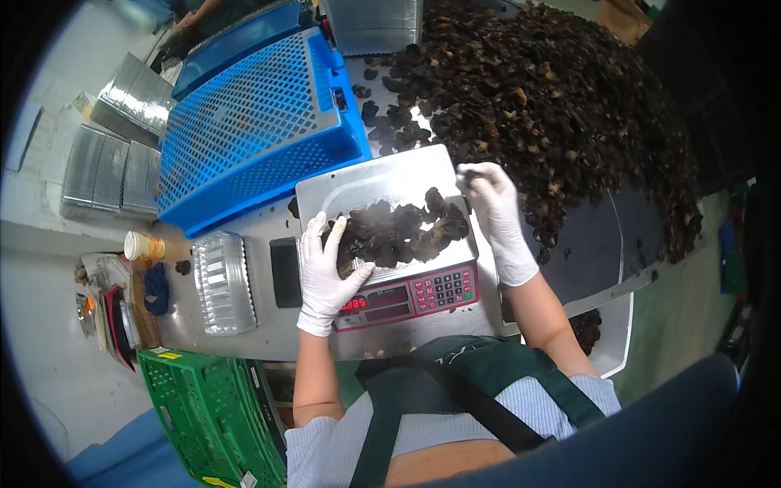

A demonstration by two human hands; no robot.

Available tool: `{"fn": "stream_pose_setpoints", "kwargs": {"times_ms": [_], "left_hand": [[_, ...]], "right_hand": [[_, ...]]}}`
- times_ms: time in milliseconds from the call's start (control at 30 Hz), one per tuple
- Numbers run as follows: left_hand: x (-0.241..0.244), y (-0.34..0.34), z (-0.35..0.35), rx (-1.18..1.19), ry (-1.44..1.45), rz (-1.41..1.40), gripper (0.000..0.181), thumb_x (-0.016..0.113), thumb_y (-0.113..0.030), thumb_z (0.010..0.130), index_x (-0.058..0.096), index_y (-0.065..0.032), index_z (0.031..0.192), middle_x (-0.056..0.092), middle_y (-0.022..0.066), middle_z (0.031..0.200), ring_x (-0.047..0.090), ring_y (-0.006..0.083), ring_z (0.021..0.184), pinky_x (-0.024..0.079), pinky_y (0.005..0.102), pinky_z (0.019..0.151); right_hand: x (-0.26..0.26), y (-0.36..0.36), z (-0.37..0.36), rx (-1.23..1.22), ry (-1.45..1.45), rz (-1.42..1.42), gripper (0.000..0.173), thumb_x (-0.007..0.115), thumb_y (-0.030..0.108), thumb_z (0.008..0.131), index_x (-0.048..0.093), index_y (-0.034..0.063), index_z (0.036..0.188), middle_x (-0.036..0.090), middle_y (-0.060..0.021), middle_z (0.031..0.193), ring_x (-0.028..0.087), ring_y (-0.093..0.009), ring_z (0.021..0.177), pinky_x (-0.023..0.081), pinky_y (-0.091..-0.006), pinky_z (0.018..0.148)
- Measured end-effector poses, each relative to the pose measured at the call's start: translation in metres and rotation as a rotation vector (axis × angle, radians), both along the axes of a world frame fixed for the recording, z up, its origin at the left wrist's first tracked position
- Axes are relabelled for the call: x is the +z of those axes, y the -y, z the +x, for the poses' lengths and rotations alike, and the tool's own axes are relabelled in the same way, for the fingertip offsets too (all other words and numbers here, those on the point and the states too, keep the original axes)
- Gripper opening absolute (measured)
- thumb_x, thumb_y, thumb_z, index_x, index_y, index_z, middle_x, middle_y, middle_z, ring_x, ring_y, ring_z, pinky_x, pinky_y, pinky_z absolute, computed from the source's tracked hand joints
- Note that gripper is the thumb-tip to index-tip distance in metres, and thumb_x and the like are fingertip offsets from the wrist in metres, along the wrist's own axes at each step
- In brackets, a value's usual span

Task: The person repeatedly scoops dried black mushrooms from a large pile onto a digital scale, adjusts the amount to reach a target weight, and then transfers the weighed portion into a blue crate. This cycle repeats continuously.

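Dark, moist wood-ear-like fungus pieces [390, 232] lie in a clear plastic tray on the metal plate of a digital weighing scale [421, 165], whose red display is lit. My left hand [329, 268], in a white glove, rests at the tray's left end with fingers spread against the dark pieces. At the plate's right edge my right hand [494, 207], also gloved, pinches a small dark piece between thumb and fingers. Beyond it spreads a large heap of the same dark pieces [549, 110].
An upturned blue plastic crate [244, 116] stands behind the scale at left. Stacked clear trays [223, 283], a black phone-like slab [285, 271] and a paper cup [144, 246] are to the left. Below are green crates [207, 409] and a white bin [622, 335]. Another person's arm shows at the top left.
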State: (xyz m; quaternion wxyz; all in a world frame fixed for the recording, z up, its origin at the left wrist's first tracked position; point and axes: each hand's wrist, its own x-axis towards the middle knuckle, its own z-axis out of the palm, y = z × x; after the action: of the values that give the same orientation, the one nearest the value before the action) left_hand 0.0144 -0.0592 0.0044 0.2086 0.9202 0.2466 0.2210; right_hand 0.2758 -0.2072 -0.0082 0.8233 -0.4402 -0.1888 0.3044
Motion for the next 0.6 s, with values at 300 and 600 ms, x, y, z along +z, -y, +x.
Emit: {"fn": "stream_pose_setpoints", "kwargs": {"times_ms": [300,600], "left_hand": [[-0.014,-0.012,-0.03,0.154,0.081,-0.105,0.061,0.07,-0.022,0.084,0.048,-0.0027,0.137,0.041,0.0249,0.141,0.042,0.04,0.129,0.035,0.0453,0.108],[-0.03,0.0,-0.018,0.114,-0.075,-0.084,0.081,0.065,-0.041,0.088,0.031,0.0042,0.146,0.031,0.0297,0.149,0.028,0.0424,0.14,0.018,0.0486,0.118]], "right_hand": [[-0.03,0.076,0.029,-0.164,0.958,-0.818,0.033,0.057,0.0,0.083,0.064,0.004,0.115,0.057,-0.0165,0.129,0.052,-0.031,0.124,0.041,-0.0396,0.106],[0.004,0.014,-0.057,0.081,1.469,-0.794,0.07,0.058,0.043,0.091,0.042,-0.0077,0.137,0.044,-0.0304,0.14,0.043,-0.043,0.13,0.037,-0.0459,0.104]]}}
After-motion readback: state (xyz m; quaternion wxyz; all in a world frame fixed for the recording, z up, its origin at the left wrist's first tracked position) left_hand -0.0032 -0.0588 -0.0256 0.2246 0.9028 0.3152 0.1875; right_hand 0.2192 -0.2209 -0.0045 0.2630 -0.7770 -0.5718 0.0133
